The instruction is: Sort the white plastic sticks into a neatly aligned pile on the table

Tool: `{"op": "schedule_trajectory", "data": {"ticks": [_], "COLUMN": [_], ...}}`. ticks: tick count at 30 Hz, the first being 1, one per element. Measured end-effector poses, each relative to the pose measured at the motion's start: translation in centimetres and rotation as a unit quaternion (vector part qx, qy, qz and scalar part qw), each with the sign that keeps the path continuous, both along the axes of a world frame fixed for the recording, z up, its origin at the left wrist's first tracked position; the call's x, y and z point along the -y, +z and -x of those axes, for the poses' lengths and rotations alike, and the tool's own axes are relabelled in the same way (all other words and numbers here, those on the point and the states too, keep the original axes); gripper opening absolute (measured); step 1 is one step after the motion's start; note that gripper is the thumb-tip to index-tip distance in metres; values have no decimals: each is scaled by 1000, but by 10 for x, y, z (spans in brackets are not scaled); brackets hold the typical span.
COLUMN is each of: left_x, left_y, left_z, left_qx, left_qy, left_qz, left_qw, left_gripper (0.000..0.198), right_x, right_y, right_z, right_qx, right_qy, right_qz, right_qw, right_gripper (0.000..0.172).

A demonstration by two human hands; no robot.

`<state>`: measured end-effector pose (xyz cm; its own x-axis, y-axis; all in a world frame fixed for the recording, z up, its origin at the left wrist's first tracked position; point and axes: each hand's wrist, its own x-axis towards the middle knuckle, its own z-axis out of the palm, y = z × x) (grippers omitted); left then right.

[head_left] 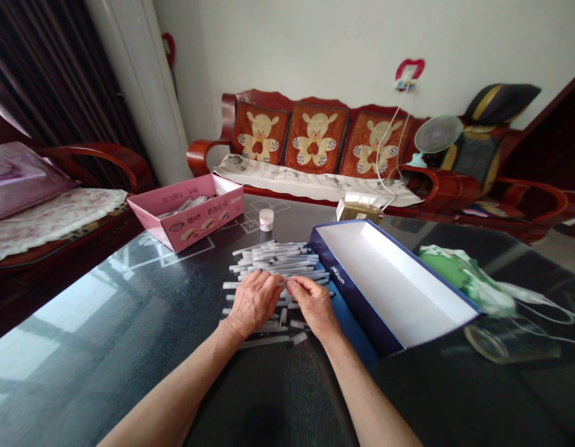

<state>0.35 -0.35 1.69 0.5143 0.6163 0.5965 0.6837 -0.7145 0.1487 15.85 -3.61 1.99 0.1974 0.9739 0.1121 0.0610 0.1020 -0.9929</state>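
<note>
A heap of white pens (279, 261) lies on the dark glossy table (129, 323), with loose white caps and barrels around my hands. My left hand (253, 302) and my right hand (314, 305) meet over the near side of the heap. Both pinch the same thin white pen (284, 283) between their fingertips, one at each end. To the right of the heap sits an open blue box (390, 282) with a bare white inside.
A pink carton (189, 214) holding more white pieces stands at the back left. A small white jar (266, 219) and a tan packet (357, 210) sit behind the pens. A green and white bag (464, 276) and a glass cup (511, 338) lie right. A red wooden sofa (315, 149) lines the wall.
</note>
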Motion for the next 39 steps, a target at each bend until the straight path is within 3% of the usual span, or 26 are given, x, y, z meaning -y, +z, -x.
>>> {"op": "schedule_trajectory", "data": {"ticks": [10,13,18,25,27,29,32,34,39], "left_x": [-3,-3,-1,-3,-3,-3,-2,-1,-2], "left_y": [0,0,1,-1,-1,-1,0,1,-1], "left_z": [-2,-2,-2,-2,-2,-2,-3,-3,-2], "left_qx": [-13,-11,-16,-21,-21,-24,-29,-32,-33], "left_qy": [7,13,8,13,13,13,13,13,10], "left_qz": [-4,-9,-13,-7,-8,-9,-12,-14,-19], "left_qw": [1000,1000,1000,1000,1000,1000,999,999,999], "left_gripper": [23,23,23,23,23,22,22,22,23], "right_x": [-5,-4,0,-1,-1,1,1,1,0], "right_y": [-11,-11,-6,-9,-8,-6,-4,-4,-7], "right_z": [-2,-3,-5,-3,-3,-3,-4,-4,-3], "right_qx": [3,71,226,174,160,173,234,260,239], "right_qy": [8,-14,-50,-25,-23,-35,-52,-54,-38], "right_qz": [-29,-53,-117,-116,-104,-98,-118,-129,-132], "right_qw": [1000,996,966,978,981,979,964,955,961], "right_gripper": [25,27,23,17,25,29,18,20,15]}}
